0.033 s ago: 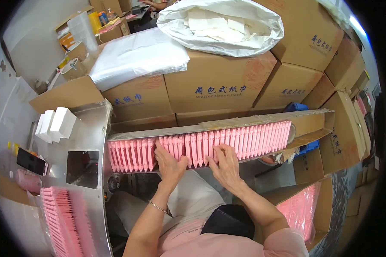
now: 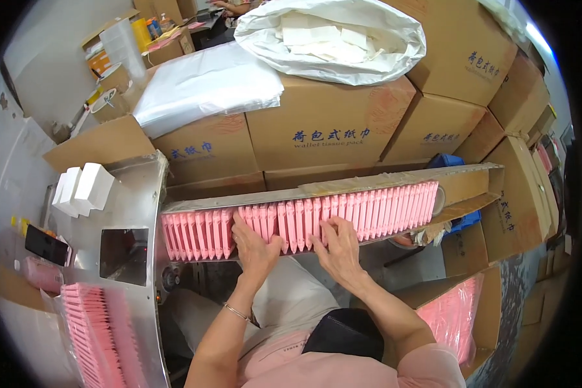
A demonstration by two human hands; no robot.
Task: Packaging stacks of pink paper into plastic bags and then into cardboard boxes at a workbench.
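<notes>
A long row of pink tissue packs [image 2: 381, 213] stands on edge, side by side, in a narrow metal trough [image 2: 252, 198] in front of me. My left hand [image 2: 257, 247] grips a group of them left of the row's middle, its fingers reaching into a small gap and its thumb on the near side. A short way to the right, my right hand [image 2: 338, 251] has its fingers over the tops of other packs and its thumb against their near side. Some fingertips are hidden between the packs.
At the left is a metal table [image 2: 126, 200] with a square opening, white blocks [image 2: 92, 187] and a phone [image 2: 47, 244]. Bagged pink packs [image 2: 90, 330] lie lower left; another bag [image 2: 452, 320] sits in a carton at right. Cartons [image 2: 330, 123] and a white sack [image 2: 258, 35] stand behind.
</notes>
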